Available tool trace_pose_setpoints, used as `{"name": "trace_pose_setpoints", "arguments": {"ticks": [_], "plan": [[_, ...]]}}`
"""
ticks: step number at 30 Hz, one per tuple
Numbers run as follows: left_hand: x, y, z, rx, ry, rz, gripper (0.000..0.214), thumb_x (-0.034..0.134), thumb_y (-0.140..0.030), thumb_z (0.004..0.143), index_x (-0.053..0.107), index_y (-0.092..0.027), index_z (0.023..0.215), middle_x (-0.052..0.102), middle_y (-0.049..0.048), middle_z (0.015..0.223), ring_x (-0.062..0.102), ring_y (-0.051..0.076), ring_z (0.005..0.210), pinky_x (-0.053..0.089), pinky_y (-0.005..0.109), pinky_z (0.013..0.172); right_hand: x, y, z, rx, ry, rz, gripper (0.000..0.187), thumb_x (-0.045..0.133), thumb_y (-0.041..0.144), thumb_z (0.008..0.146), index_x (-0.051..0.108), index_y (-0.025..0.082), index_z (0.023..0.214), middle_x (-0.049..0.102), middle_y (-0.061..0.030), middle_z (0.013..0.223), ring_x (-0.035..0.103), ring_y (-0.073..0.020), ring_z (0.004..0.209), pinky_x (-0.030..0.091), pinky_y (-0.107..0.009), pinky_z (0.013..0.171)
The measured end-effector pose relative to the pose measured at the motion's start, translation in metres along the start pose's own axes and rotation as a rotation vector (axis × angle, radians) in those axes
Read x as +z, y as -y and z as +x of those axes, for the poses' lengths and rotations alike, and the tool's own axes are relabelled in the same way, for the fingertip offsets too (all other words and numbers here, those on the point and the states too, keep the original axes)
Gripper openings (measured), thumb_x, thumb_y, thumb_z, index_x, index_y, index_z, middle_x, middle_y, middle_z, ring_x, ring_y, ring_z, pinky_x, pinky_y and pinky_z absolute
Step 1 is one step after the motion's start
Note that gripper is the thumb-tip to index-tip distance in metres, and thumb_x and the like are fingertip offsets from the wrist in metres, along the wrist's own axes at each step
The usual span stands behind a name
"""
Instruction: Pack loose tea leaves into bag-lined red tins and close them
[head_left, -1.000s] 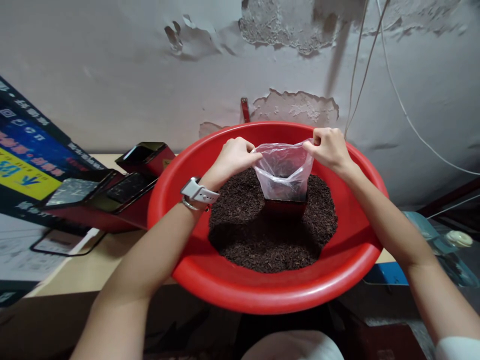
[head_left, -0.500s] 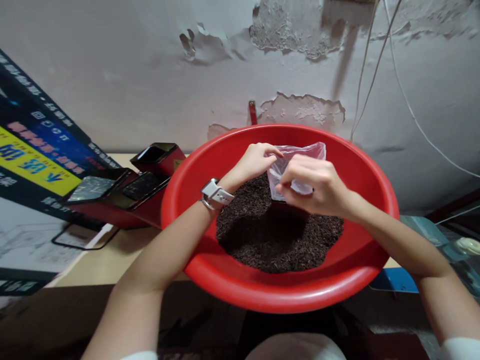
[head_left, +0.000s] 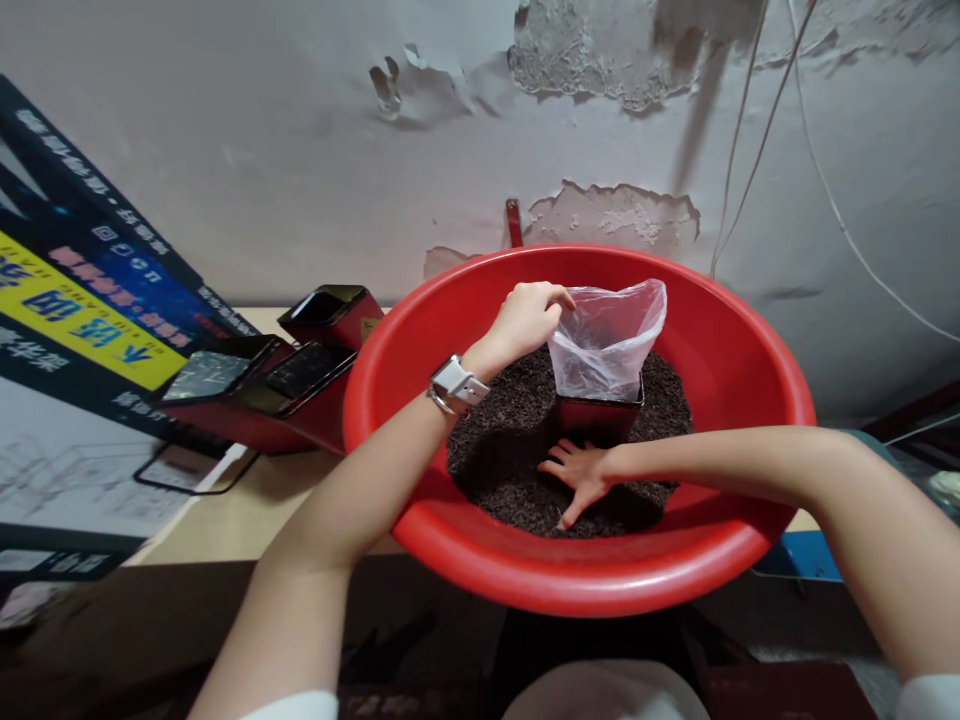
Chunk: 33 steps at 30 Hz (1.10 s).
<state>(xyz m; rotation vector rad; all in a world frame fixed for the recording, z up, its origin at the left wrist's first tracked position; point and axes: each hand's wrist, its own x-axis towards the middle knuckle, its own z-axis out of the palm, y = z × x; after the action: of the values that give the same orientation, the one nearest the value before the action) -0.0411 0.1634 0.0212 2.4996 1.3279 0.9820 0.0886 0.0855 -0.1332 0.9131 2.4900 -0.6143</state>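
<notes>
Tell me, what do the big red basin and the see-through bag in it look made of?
The red basin looks like moulded plastic, smooth and glossy: light glints along its rounded rim. The bag seems thin clear plastic film: creased, shiny, translucent.

A clear plastic bag (head_left: 609,340) is standing upright with its mouth gaping open, its lower part sitting inside a small red square tin (head_left: 598,420). The tin is standing upright, half sunk in a heap of dark loose granules (head_left: 502,450), which is filling the bottom of a wide red basin (head_left: 600,590).
</notes>
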Motion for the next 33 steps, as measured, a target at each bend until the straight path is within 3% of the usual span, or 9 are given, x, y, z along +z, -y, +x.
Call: {"name": "trace_pose_setpoints", "arguments": {"ticks": [3, 6, 9, 15, 18, 22, 27, 30, 33], "plan": [[0.002, 0.000, 0.000, 0.002, 0.000, -0.005, 0.039, 0.039, -0.007, 0.072, 0.072, -0.018, 0.090, 0.070, 0.0051, 0.095, 0.061, 0.019, 0.091, 0.046, 0.035, 0.088, 0.002, 0.010, 0.001, 0.019, 0.009, -0.011, 0.090, 0.060, 0.066, 0.062, 0.040, 0.014, 0.133, 0.036, -0.0227, 0.137, 0.031, -0.0404, 0.126, 0.034, -0.062, 0.092], [0.002, 0.000, -0.001, 0.007, -0.004, -0.013, 0.040, 0.039, -0.005, 0.072, 0.071, -0.018, 0.091, 0.070, 0.0050, 0.097, 0.061, 0.019, 0.093, 0.045, 0.035, 0.090, 0.006, 0.019, -0.001, 0.035, 0.022, 0.058, 0.087, 0.054, 0.065, 0.069, 0.036, 0.012, 0.136, 0.037, -0.0239, 0.137, 0.042, -0.0395, 0.120, 0.041, -0.054, 0.089], [-0.001, 0.000, -0.001, 0.010, -0.028, -0.030, 0.040, 0.039, -0.004, 0.071, 0.071, -0.018, 0.091, 0.070, 0.0048, 0.098, 0.061, 0.018, 0.094, 0.045, 0.034, 0.090, 0.014, 0.022, -0.007, 0.068, 0.023, 0.109, 0.078, 0.051, 0.058, 0.074, 0.038, 0.011, 0.134, 0.049, -0.0238, 0.127, 0.054, -0.0363, 0.109, 0.047, -0.047, 0.082], [-0.007, -0.001, -0.001, 0.025, -0.068, -0.039, 0.037, 0.039, -0.006, 0.073, 0.071, -0.017, 0.089, 0.070, 0.0056, 0.098, 0.061, 0.018, 0.093, 0.045, 0.033, 0.090, 0.008, 0.029, -0.022, 0.054, -0.082, -0.003, 0.054, 0.049, 0.049, 0.079, 0.049, 0.015, 0.120, 0.063, -0.0197, 0.105, 0.062, -0.0339, 0.094, 0.049, -0.042, 0.071], [-0.013, -0.001, 0.001, 0.029, -0.129, -0.083, 0.035, 0.038, -0.009, 0.076, 0.069, -0.017, 0.088, 0.070, 0.0044, 0.097, 0.061, 0.016, 0.092, 0.045, 0.031, 0.089, -0.020, 0.039, -0.034, 0.033, -0.196, -0.057, 0.043, 0.045, 0.047, 0.084, 0.051, 0.017, 0.113, 0.065, -0.0169, 0.100, 0.064, -0.0307, 0.088, 0.048, -0.038, 0.068], [-0.028, 0.002, 0.005, -0.035, -0.306, -0.166, 0.035, 0.033, -0.013, 0.082, 0.065, -0.017, 0.095, 0.069, 0.0048, 0.099, 0.060, 0.015, 0.091, 0.046, 0.028, 0.084, -0.072, 0.054, -0.058, 0.020, -0.409, -0.069, 0.035, 0.042, 0.045, 0.086, 0.050, 0.017, 0.105, 0.066, -0.0119, 0.086, 0.063, -0.0246, 0.074, 0.043, -0.030, 0.061], [-0.047, 0.019, 0.008, -0.063, -0.396, -0.217, 0.033, 0.030, -0.022, 0.087, 0.060, -0.022, 0.101, 0.067, 0.0049, 0.098, 0.059, 0.018, 0.095, 0.046, 0.028, 0.079, -0.132, 0.067, -0.089, -0.075, -0.661, 0.012, 0.024, 0.043, 0.038, 0.087, 0.049, 0.016, 0.094, 0.055, -0.0002, 0.064, 0.047, -0.0109, 0.055, 0.033, -0.023, 0.054], [-0.050, 0.028, 0.009, -0.102, -0.432, -0.196, 0.030, 0.032, -0.024, 0.087, 0.059, -0.022, 0.098, 0.066, 0.0054, 0.099, 0.059, 0.017, 0.093, 0.045, 0.027, 0.079, -0.168, 0.064, -0.102, -0.101, -0.825, 0.029, 0.017, 0.045, 0.032, 0.086, 0.048, 0.016, 0.086, 0.053, 0.0017, 0.066, 0.042, -0.0087, 0.056, 0.033, -0.022, 0.055], [-0.046, 0.028, 0.010, -0.137, -0.452, -0.178, 0.028, 0.032, -0.021, 0.086, 0.059, -0.020, 0.094, 0.066, 0.0071, 0.097, 0.060, 0.016, 0.087, 0.045, 0.028, 0.079, -0.197, 0.047, -0.109, -0.031, -0.920, -0.006, 0.012, 0.047, 0.028, 0.085, 0.049, 0.016, 0.087, 0.055, 0.0011, 0.069, 0.043, -0.0092, 0.060, 0.035, -0.023, 0.059]]}}
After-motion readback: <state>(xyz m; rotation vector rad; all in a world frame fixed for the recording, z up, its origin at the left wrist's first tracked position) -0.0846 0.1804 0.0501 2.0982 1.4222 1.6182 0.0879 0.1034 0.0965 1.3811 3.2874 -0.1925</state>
